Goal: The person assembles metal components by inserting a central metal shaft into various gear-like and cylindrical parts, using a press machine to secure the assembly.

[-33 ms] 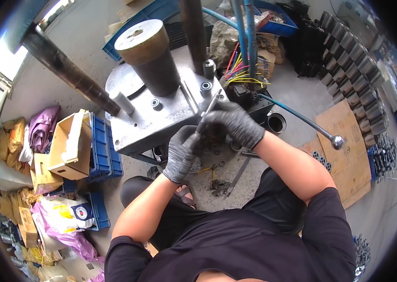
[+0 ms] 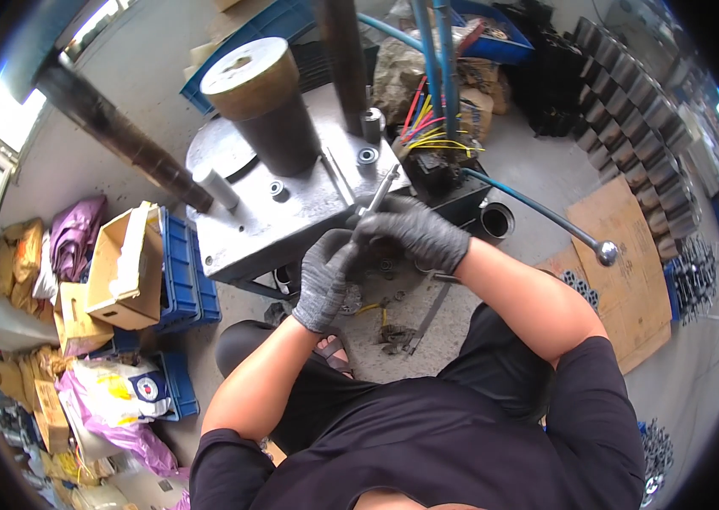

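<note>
Both my hands wear dark grey knitted gloves and meet just in front of the near edge of a grey steel plate (image 2: pixel 283 223). Between them slants a slim metal rod (image 2: pixel 386 184), its upper end pointing away over the plate. My left hand (image 2: pixel 326 272) is closed round the rod's lower part, which the fingers hide. My right hand (image 2: pixel 417 229) closes on it a little higher, fingers curled over. On the plate stand a thick dark cylinder with a pale top (image 2: pixel 249 76), a short grey pin (image 2: pixel 216 188), and two small bearing-like rings, one (image 2: pixel 277 189) near the middle and another (image 2: pixel 367 157) at right.
Dark steel columns (image 2: pixel 117 127) rise at the plate's corners. A blue lever with a ball end (image 2: pixel 606 252) reaches out to the right over flattened cardboard (image 2: pixel 631 297). Metal sleeves (image 2: pixel 631 110) are stacked at far right. Blue crates (image 2: pixel 179 263) and cartons stand at left.
My right hand has shifted slightly down and left, closer to my left hand on the rod. The whole view has moved a little. Both hands keep hold of the rod.
</note>
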`<move>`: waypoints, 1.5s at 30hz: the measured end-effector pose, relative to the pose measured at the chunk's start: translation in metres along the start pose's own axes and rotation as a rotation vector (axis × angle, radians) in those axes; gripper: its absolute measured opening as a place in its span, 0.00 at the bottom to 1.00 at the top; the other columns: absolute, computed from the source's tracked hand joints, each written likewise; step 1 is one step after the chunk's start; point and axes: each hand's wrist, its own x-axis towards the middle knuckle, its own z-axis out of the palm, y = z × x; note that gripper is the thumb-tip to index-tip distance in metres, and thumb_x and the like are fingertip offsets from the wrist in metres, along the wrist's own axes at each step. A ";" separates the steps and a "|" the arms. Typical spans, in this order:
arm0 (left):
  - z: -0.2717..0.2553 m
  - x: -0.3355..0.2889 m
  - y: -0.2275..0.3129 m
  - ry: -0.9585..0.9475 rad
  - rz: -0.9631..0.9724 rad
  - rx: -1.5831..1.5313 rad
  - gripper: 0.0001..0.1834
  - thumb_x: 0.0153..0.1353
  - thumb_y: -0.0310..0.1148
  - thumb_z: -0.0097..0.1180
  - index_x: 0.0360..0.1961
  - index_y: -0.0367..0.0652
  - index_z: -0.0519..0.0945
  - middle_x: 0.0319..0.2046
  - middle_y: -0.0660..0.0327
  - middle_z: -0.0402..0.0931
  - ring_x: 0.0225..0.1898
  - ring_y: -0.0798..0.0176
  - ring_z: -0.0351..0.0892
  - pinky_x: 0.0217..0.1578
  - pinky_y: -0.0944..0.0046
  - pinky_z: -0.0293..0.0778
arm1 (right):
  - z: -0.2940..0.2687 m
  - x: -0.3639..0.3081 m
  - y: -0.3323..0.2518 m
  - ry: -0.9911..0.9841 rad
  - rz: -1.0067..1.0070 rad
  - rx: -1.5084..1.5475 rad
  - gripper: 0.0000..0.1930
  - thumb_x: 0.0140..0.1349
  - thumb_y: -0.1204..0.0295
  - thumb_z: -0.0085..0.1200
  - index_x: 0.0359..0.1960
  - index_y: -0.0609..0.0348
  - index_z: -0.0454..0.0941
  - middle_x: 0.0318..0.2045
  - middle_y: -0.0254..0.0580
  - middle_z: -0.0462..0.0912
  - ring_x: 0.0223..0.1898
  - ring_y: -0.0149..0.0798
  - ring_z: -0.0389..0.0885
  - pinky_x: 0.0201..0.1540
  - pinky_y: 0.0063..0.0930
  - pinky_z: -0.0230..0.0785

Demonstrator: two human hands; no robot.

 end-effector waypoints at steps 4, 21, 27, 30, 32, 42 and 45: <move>0.008 -0.002 -0.001 -0.056 0.047 0.195 0.14 0.73 0.33 0.58 0.52 0.35 0.83 0.43 0.57 0.85 0.46 0.66 0.80 0.52 0.63 0.76 | -0.008 -0.001 0.010 0.015 0.079 -0.161 0.25 0.74 0.46 0.59 0.50 0.58 0.87 0.42 0.35 0.86 0.45 0.27 0.79 0.53 0.28 0.74; 0.008 -0.010 -0.025 -0.754 -0.001 1.020 0.18 0.67 0.33 0.64 0.57 0.40 0.82 0.48 0.48 0.84 0.49 0.48 0.86 0.51 0.52 0.81 | -0.332 -0.279 0.073 0.972 0.380 -0.487 0.25 0.75 0.44 0.51 0.37 0.55 0.81 0.22 0.37 0.82 0.19 0.34 0.81 0.24 0.31 0.78; -0.016 -0.014 -0.045 -0.663 -0.012 0.993 0.19 0.68 0.34 0.64 0.57 0.40 0.82 0.49 0.45 0.84 0.49 0.43 0.86 0.52 0.51 0.81 | -0.334 -0.404 0.253 1.617 0.169 0.256 0.30 0.74 0.40 0.52 0.36 0.59 0.79 0.27 0.46 0.85 0.21 0.45 0.87 0.19 0.36 0.83; -0.020 -0.008 -0.058 -0.694 -0.037 1.050 0.18 0.68 0.34 0.64 0.56 0.39 0.82 0.48 0.45 0.84 0.49 0.43 0.86 0.52 0.50 0.81 | -0.321 -0.457 0.334 1.846 0.052 0.500 0.31 0.74 0.39 0.51 0.34 0.60 0.76 0.25 0.46 0.84 0.20 0.44 0.86 0.19 0.38 0.84; -0.031 -0.007 -0.071 -0.682 -0.069 1.078 0.18 0.68 0.35 0.64 0.56 0.39 0.83 0.48 0.44 0.84 0.50 0.42 0.86 0.52 0.50 0.81 | -0.311 -0.472 0.372 1.947 0.038 0.577 0.30 0.75 0.41 0.50 0.35 0.62 0.76 0.26 0.47 0.84 0.19 0.45 0.85 0.21 0.40 0.84; -0.041 -0.007 -0.092 -0.679 -0.189 1.163 0.19 0.68 0.38 0.64 0.54 0.38 0.84 0.47 0.44 0.86 0.49 0.42 0.87 0.52 0.50 0.82 | -0.282 -0.446 0.396 1.693 0.324 -0.670 0.13 0.70 0.64 0.60 0.47 0.62 0.84 0.39 0.58 0.88 0.38 0.58 0.87 0.44 0.45 0.79; -0.044 -0.006 -0.098 -0.676 -0.193 1.130 0.19 0.68 0.39 0.65 0.54 0.37 0.84 0.47 0.44 0.86 0.50 0.43 0.87 0.52 0.50 0.81 | -0.278 -0.453 0.390 1.529 0.138 -0.519 0.14 0.73 0.68 0.60 0.54 0.62 0.80 0.43 0.51 0.89 0.39 0.45 0.87 0.45 0.38 0.80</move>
